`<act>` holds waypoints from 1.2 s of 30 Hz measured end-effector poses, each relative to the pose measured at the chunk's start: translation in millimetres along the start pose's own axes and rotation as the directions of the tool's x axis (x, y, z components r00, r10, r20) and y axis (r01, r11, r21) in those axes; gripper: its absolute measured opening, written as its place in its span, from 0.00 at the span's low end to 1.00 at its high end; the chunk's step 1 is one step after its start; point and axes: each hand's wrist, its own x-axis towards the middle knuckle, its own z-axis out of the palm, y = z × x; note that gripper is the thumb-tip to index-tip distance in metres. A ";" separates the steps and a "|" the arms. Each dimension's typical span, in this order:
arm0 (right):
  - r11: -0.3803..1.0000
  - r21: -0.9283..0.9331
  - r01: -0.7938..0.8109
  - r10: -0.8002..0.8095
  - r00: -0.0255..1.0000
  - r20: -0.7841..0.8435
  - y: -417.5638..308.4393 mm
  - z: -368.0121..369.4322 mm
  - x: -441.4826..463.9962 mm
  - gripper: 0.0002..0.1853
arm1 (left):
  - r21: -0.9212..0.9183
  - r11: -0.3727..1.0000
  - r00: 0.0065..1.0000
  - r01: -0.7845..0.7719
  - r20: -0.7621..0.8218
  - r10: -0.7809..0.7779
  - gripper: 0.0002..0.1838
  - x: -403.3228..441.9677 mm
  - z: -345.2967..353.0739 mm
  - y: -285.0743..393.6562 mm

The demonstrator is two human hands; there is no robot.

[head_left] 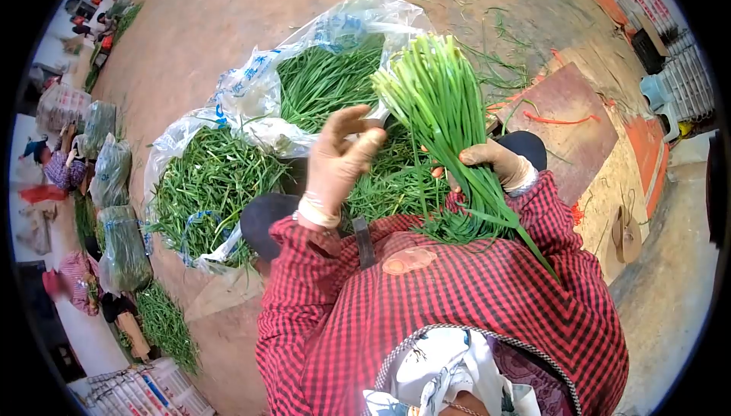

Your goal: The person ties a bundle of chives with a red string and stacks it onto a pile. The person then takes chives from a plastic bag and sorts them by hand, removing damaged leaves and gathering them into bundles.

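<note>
My right hand (499,163), in a thin pale glove, is wrapped round a thick bunch of garlic chives (449,111). The pale cut ends point up and away from me, and the green leaves hang down toward my lap. My left hand (340,158), gloved too, is raised left of the bunch with its fingers bent and apart, holding nothing. Beyond it lies a clear plastic bag (259,84) with blue print, opened out round a pile of long chives (331,81). Loose, tangled greens (213,176) heap at the left, and more lie below the bunch.
A brown board (567,130) with a red strip (560,120) lies at the right. Filled plastic bags (123,248) line the left side, near people seated there (75,283). White crates (681,84) stand at far right. Stray leaves litter the floor (495,35).
</note>
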 end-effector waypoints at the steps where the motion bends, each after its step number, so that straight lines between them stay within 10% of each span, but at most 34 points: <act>1: 1.000 -0.005 -0.004 0.004 1.000 0.002 -0.8 2.6 1.8 0.30 | -0.010 1.000 1.000 0.005 0.023 -0.005 0.28 -2.8 13.3 5.3; 8: 0.992 -0.124 -0.022 0.008 0.993 -0.117 -2.1 2.4 -2.4 0.29 | -0.004 0.999 0.997 -0.054 0.055 0.054 0.11 6.7 19.4 -9.1; 17: 0.983 -0.182 0.035 -0.053 0.994 -0.100 5.2 -5.9 -6.6 0.28 | 0.103 0.967 0.795 -0.233 -0.552 0.250 0.10 45.7 -82.8 -13.6; 20: 0.981 -0.183 0.065 -0.084 0.991 -0.100 6.0 -0.7 -7.8 0.27 | -0.011 0.965 0.836 -0.262 -0.502 0.221 0.09 38.9 -96.1 -22.5; 26: 0.967 -0.234 0.100 -0.153 0.964 -0.218 -9.1 -1.0 -29.6 0.27 | 0.074 0.921 0.475 -0.382 -0.839 0.265 0.08 3.7 -194.1 -24.4; 30: 0.965 -0.259 0.035 -0.112 0.952 -0.287 -11.9 1.2 -25.9 0.28 | 0.269 0.963 0.934 0.010 -0.345 0.087 0.18 -18.6 -145.7 -15.1; 36: 0.679 -0.725 0.117 -0.340 0.925 -0.169 6.0 38.0 23.5 0.39 | -0.397 0.917 0.966 0.040 0.250 0.067 0.48 -0.4 -20.2 -45.2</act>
